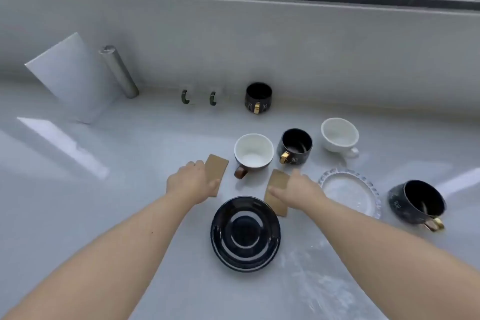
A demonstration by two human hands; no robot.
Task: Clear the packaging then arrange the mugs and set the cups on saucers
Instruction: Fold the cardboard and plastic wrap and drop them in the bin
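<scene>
My left hand [191,180] grips a brown cardboard piece [216,167], and my right hand [298,191] grips a second cardboard piece [275,191]. Between them stands a cup [253,154], white inside with a brown handle. A black saucer [245,234] lies just in front of both hands. A black mug with a gold handle [294,145] and a white cup [339,135] stand behind my right hand. To the right lie a clear glass saucer [350,191] and another black mug [417,204]. A third black mug [258,97] stands by the back wall.
Two pale mugs with dark green handles [198,97] stand against the back wall, hard to make out. A white board [70,78] and a silver roll [119,71] lean at the back left. The grey counter [104,215] stretches left and toward me.
</scene>
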